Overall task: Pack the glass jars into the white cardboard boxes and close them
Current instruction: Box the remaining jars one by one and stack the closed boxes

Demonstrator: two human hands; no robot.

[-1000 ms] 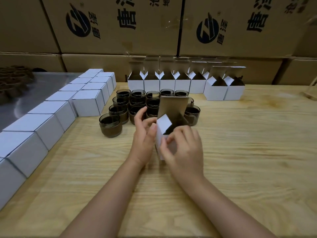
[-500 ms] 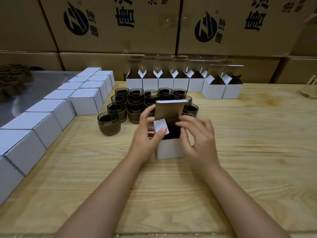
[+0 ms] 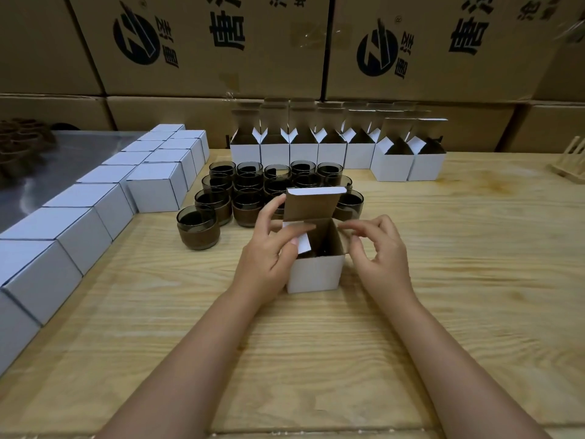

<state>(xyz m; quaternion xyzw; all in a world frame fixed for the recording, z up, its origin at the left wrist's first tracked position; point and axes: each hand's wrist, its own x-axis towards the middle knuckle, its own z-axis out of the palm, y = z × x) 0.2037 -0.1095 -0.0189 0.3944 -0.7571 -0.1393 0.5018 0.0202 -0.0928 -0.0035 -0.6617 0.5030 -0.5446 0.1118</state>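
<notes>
A small white box (image 3: 315, 274) stands upright on the wooden table in front of me, its brown-lined lid (image 3: 311, 204) raised. Its inside is dark and I cannot make out the contents. My left hand (image 3: 269, 251) holds the box's left side, thumb pressing the white side flap inward, fingers up behind the lid. My right hand (image 3: 376, 248) hovers at the box's right edge with loosely curled fingers, holding nothing. Several dark glass jars (image 3: 247, 188) cluster just behind the box; one jar (image 3: 198, 228) stands apart at the front left.
A row of open white boxes (image 3: 304, 150) lines the back of the table. Closed white boxes (image 3: 155, 188) run in rows along the left. Large brown cartons (image 3: 202, 42) form a wall behind. A wooden rack (image 3: 569, 163) sits far right, a metal surface (image 3: 63, 160) far left.
The box went from tilted in both hands to standing flat. My right hand left the box's front and top and moved to its right side. My left thumb now pushes the left flap in.
</notes>
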